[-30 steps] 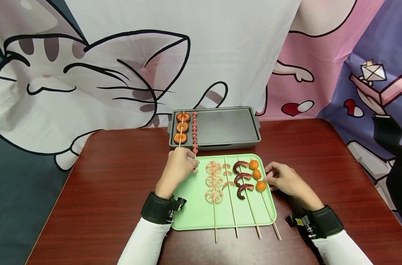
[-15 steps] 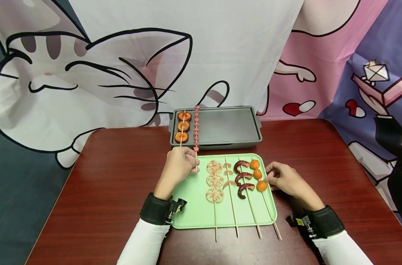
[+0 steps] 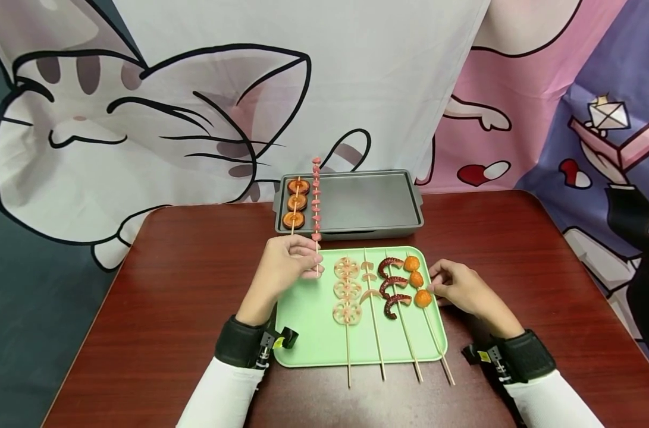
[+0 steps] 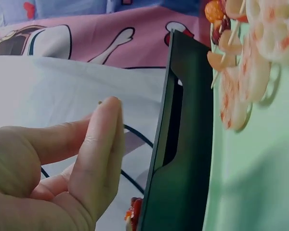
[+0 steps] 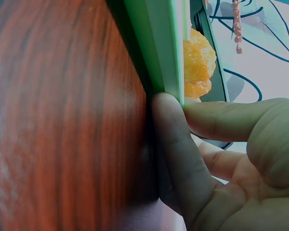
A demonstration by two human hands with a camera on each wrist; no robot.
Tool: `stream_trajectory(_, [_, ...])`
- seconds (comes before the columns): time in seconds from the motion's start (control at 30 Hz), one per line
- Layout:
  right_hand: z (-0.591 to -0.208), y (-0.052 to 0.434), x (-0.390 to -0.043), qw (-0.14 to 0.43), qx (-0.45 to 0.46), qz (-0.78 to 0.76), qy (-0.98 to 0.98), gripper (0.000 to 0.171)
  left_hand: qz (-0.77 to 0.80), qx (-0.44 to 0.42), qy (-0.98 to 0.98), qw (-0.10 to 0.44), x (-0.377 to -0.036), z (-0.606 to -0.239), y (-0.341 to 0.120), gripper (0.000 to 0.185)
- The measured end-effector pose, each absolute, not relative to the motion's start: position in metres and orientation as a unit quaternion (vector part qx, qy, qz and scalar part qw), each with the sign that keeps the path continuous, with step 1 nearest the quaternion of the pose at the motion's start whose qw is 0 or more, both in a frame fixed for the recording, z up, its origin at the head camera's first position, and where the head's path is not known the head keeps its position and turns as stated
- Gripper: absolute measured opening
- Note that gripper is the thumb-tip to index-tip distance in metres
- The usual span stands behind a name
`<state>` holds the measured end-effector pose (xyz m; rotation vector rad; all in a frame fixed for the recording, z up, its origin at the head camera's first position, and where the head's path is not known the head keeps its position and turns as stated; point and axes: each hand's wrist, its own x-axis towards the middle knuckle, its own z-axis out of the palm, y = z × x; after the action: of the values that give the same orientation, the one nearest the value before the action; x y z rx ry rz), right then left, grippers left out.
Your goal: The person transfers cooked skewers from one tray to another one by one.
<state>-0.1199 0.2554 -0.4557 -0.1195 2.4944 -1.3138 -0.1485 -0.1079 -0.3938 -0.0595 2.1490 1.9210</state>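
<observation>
Left hand [image 3: 284, 264]: pinching pink sausage skewer [image 3: 316, 202], tilting it above grey tray [image 3: 367, 205]. Right hand [image 3: 458, 288]: fingers curled, steadying green tray [image 3: 308, 333] rim on table [image 3: 169, 285].

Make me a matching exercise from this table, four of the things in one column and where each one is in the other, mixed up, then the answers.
Things:
1. pink sausage skewer
2. round brown slices skewer
3. orange balls skewer
4. lotus root skewer

Places:
A. far left of the grey tray
B. pinched in the left hand
C. green tray, beside the right hand
D. green tray, leftmost skewer lying there

Pairs: 1-B, 2-A, 3-C, 4-D
</observation>
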Motion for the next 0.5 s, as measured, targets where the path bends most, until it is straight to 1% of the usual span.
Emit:
stream_trajectory(0.27, [-0.456,0.256,-0.119,0.16,-0.039,-0.46,0.873,0.019,0.716,-0.026,0.676,0.174,-0.14,-0.396,-0.113,0.027])
stream_trajectory(0.5, [-0.456,0.256,-0.12,0.158,-0.041,-0.459,0.873,0.021,0.712,-0.021,0.665,0.224,-0.131,-0.393,-0.115,0.024])
